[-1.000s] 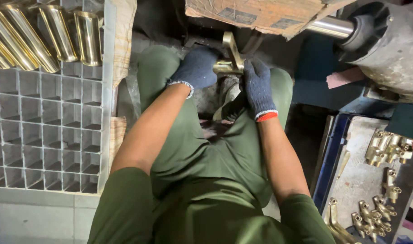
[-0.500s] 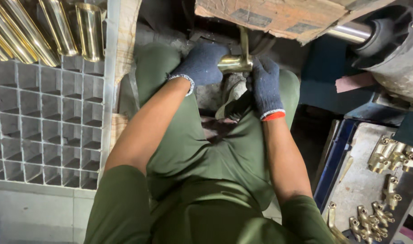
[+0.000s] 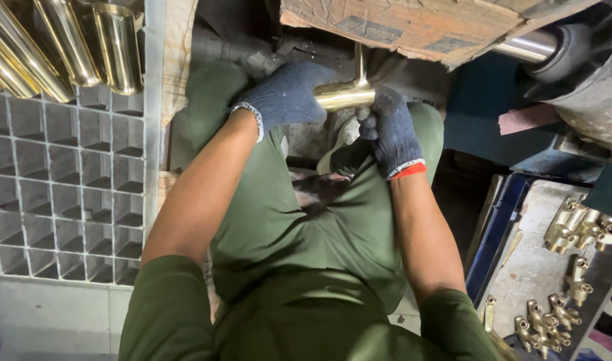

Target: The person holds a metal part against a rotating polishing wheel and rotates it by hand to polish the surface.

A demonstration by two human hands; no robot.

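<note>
Both my hands wear dark blue knit gloves and grip one shiny brass fitting (image 3: pixel 345 93) above my lap. My left hand (image 3: pixel 286 93) wraps the left end of its horizontal tube. My right hand (image 3: pixel 390 130) holds the right end from below. A thin brass stem rises from the tube toward a cardboard sheet (image 3: pixel 420 27) overhead. I sit in green clothes, knees apart.
A grey compartment rack (image 3: pixel 65 194) stands at my left, with several polished brass tubes (image 3: pixel 72 47) in its top cells. At the right, a blue-edged tray (image 3: pixel 520 267) holds several small brass fittings (image 3: pixel 580 227). A machine with a steel shaft (image 3: pixel 527 47) is at upper right.
The brass fitting has turned in my hands: its stem, tilted a second ago, now stands upright under the cardboard. My hands stay in the same spot over my lap.
</note>
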